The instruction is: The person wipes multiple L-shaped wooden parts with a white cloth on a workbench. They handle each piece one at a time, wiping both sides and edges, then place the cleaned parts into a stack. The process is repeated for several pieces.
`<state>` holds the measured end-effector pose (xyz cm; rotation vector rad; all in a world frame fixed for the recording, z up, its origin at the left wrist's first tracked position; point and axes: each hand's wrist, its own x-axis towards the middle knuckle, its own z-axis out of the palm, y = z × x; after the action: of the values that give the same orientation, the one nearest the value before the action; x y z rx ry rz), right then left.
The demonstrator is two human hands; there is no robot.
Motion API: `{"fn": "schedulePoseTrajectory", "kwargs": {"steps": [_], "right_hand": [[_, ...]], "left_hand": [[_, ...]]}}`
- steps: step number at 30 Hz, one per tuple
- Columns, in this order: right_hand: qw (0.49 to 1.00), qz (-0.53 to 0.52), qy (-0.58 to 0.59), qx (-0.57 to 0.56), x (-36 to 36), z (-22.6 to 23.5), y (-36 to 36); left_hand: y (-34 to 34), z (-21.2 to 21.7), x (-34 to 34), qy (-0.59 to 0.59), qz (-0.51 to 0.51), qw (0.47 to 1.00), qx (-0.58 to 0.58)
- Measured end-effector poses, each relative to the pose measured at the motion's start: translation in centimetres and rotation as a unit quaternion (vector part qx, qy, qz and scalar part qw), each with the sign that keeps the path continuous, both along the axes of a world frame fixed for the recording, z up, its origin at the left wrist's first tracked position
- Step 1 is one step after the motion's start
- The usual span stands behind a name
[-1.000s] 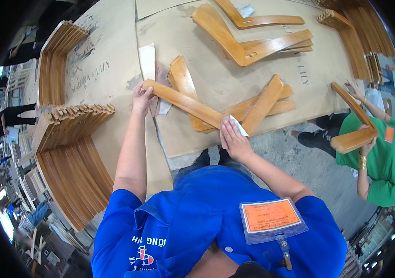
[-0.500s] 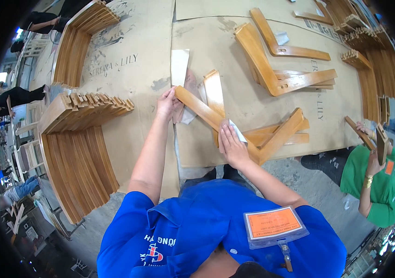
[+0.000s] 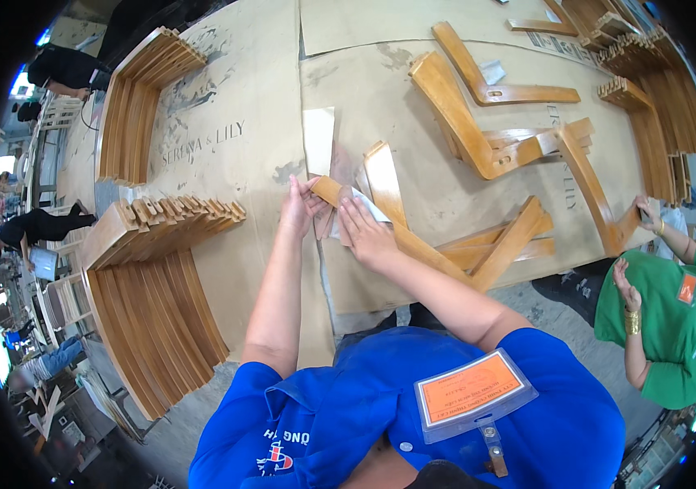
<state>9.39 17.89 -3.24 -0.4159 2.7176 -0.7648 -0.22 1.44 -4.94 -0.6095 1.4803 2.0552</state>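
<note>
An L-shaped, varnished brown wooden piece (image 3: pixel 437 259) lies slantwise before me, its bend toward my right. My left hand (image 3: pixel 297 210) has its fingers closed on the far-left end of that piece. My right hand (image 3: pixel 362 231) presses a folded pale sheet (image 3: pixel 374 208), resembling sandpaper, onto the piece close to that end; the palm hides part of the wood. Just beyond, another wooden piece (image 3: pixel 384 183) points away from me. Pale loose sheets (image 3: pixel 319 138) lie past my left hand. To the right, more wooden pieces (image 3: pixel 466 248) sit partly under the held one.
Rows of stacked L-shaped pieces (image 3: pixel 152 310) stand at the left, with another stack (image 3: pixel 129 110) behind. More pieces lie far right on the cardboard-covered table (image 3: pixel 234 171). At the right, a person in green (image 3: pixel 658 326) holds an angled wooden piece (image 3: pixel 586 175).
My right hand and the pale sheet have slid left and away along the piece, from near its bend to near my left hand. The person in green has swung a piece over the table.
</note>
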Motion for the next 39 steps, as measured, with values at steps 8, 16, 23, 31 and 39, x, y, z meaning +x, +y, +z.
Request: {"fn": "schedulePoseTrajectory", "kwargs": {"steps": [8, 16, 23, 31, 39], "right_hand": [[0.998, 0.021, 0.033, -0.052, -4.4, 0.0, -2.1], [0.993, -0.063, -0.044, 0.094, 9.1, -0.8, 6.5], [0.998, 0.027, 0.006, -0.062, -4.7, -1.6, -2.3], [0.987, -0.117, -0.077, 0.081, 14.5, 2.2, 12.5], [0.993, -0.101, 0.063, 0.015, 12.0, -0.7, 10.4]], "left_hand": [[0.2, -0.9, -0.6, -0.035, 0.057, 0.998, 0.014], [1.7, 0.5, 0.1, -0.009, 0.020, 0.994, -0.105], [1.2, -0.6, -1.2, -0.003, 0.023, 0.990, -0.136], [2.6, -1.5, -0.2, 0.098, -0.069, 0.947, -0.298], [1.8, -2.5, -1.0, 0.104, -0.118, 0.915, -0.373]]}}
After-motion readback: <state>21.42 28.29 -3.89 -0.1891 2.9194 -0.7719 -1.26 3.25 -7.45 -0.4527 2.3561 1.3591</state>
